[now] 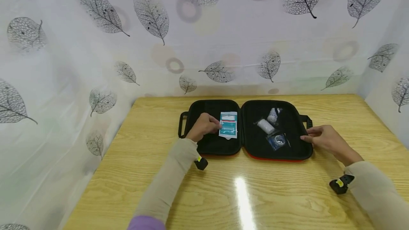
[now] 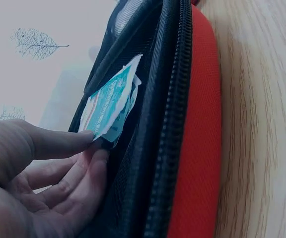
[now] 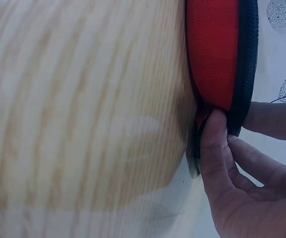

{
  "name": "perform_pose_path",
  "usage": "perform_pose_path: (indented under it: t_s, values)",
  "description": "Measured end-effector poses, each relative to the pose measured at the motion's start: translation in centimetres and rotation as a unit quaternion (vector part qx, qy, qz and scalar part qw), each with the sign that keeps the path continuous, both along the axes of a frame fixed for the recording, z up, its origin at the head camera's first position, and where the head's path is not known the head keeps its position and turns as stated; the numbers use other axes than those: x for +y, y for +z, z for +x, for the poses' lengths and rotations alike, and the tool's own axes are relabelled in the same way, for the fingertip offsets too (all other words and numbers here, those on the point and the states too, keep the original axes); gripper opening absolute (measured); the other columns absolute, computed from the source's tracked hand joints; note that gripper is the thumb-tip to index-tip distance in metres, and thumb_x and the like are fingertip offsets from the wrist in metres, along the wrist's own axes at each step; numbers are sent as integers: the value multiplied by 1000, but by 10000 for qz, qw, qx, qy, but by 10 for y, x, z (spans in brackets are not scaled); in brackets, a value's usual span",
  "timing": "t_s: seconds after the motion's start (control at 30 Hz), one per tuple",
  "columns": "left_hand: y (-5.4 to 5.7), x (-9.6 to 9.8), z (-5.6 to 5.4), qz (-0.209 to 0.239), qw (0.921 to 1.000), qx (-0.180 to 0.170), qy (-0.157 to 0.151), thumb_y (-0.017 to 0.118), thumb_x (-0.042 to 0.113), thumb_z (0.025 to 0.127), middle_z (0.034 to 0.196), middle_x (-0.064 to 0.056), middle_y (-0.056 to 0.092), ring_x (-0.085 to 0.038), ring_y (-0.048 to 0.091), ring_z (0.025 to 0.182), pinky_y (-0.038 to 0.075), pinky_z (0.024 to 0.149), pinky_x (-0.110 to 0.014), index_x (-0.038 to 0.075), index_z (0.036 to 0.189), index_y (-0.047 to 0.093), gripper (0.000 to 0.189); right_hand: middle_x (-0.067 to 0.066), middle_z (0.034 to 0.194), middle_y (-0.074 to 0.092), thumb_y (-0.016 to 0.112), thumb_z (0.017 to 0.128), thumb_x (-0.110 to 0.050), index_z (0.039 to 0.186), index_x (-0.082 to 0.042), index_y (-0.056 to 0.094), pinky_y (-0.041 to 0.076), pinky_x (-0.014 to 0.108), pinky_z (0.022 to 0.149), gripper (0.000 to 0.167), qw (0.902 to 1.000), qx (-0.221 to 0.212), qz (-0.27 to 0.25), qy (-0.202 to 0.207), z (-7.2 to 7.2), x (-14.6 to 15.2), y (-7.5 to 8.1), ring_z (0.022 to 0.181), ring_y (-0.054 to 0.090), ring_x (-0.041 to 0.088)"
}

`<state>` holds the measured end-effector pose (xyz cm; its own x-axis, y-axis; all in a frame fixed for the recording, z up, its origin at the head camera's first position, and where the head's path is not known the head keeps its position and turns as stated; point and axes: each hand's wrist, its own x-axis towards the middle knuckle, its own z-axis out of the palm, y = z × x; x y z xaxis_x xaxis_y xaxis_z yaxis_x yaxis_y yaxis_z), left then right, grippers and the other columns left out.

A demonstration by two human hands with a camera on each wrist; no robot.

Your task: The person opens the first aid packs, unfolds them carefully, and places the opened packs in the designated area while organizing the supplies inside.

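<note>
A black-lined case with a red outer shell (image 2: 197, 129) lies spread wide on the table. My left hand (image 1: 203, 127) is over its left half, pinching the edge of a teal-and-white sachet (image 1: 228, 129) between thumb and fingers. In the left wrist view, more than one layer of packet (image 2: 110, 106) shows in that pinch. At the case's right rim, my right hand (image 1: 327, 141) grips the edge near the handle (image 1: 306, 119); the right wrist view shows its thumb and fingers around the red-and-black corner (image 3: 217, 64).
In the case's right half lie a wrapped white roll (image 1: 266, 126), another white wrapped item (image 1: 273, 115) and a clear-and-blue packet (image 1: 277, 141). A second handle (image 1: 182, 124) sits on the left side. Leaf-printed cloth (image 1: 217, 38) hangs behind the wooden table (image 1: 140, 173).
</note>
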<state>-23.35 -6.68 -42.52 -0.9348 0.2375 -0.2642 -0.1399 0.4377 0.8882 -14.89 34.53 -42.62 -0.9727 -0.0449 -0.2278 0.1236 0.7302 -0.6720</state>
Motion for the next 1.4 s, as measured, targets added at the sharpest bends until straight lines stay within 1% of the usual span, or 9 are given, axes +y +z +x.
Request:
perform_pose_path:
  t_s: [0.2,0.33,0.43,0.63,0.8,1.0,1.1,1.27,1.4]
  values:
    - [4,-1,1,311,9991,-27,291,69,2,95,102,-17,70,-17,70,76,61,74,-32,-8,108,72,16,41,123,57,68,98,-32,133,25,46,56,30,71,71,10000,24,-2,6,0,0,-1,102,63,41]
    - [9,-8,0,355,9981,149,486,69,1,95,102,-18,70,-16,70,74,61,73,-31,-8,108,72,16,41,124,57,68,98,-33,134,25,45,56,29,71,72,10000,-5,-60,21,0,0,-2,93,67,31]
    - [14,-16,-2,354,9969,322,625,68,0,95,104,-19,70,-16,71,74,61,74,-32,-8,109,72,17,41,124,56,68,98,-34,134,25,44,57,30,71,74,10000,-23,-68,10,0,1,-2,91,67,27]
    - [20,-39,-7,276,9938,585,906,67,0,95,107,-21,69,-18,70,77,61,74,-32,-9,110,71,17,41,124,56,68,97,-36,135,25,44,57,32,72,75,10000,-56,-44,-30,-1,1,-1,96,66,32]
    - [22,-60,-8,272,9906,548,1228,66,0,96,110,-21,67,-20,70,82,61,73,-28,-9,112,69,18,41,124,56,68,97,-37,134,25,45,57,32,73,76,10000,-71,-27,-35,-1,1,-1,103,63,41]
    - [22,-79,-11,340,9860,489,1554,66,-1,96,112,-23,67,-15,69,79,60,72,-24,-11,116,68,23,41,125,55,68,97,-37,135,25,44,57,36,76,76,9999,-101,0,-42,0,0,-1,109,59,47]
    - [22,-85,-12,279,9841,547,1665,65,-3,95,112,-23,66,-15,68,78,60,75,-28,-12,117,67,24,41,125,56,68,97,-36,135,25,44,58,36,75,76,9999,-103,-8,-30,0,0,-1,103,63,42]
    - [20,-91,-13,101,9834,604,1709,65,-2,96,112,-25,67,-17,68,78,60,82,-35,-12,116,68,23,40,123,57,68,97,-36,135,25,44,57,34,73,75,10000,-70,-9,-34,0,0,-1,96,66,34]
    - [17,-90,-14,-87,9833,604,1712,65,-3,95,111,-25,68,-17,69,76,61,81,-37,-12,114,68,21,40,125,56,68,97,-36,135,24,45,58,35,74,75,10000,-63,10,-46,-1,0,-2,101,64,40]
